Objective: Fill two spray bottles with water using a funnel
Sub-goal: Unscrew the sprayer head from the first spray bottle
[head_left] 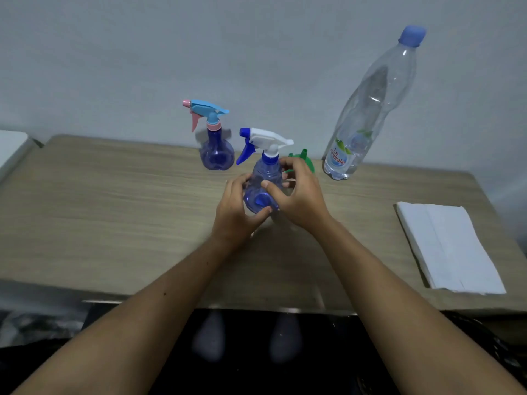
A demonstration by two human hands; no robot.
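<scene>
A blue spray bottle with a white and blue trigger head (266,155) stands on the wooden table (114,212). My left hand (236,209) wraps its round base from the left. My right hand (299,195) grips its body from the right, thumb across the front. A second blue spray bottle with a light blue and pink head (215,151) stands behind it to the left, untouched. A green funnel (303,156) lies upside down behind my right hand, partly hidden. A tall clear water bottle with a blue cap (368,109) stands at the back right.
A folded white cloth or paper stack (447,246) lies near the table's right edge. A white object (11,146) sits at the far left. A grey wall (256,52) rises right behind the table. My knees show under the near edge.
</scene>
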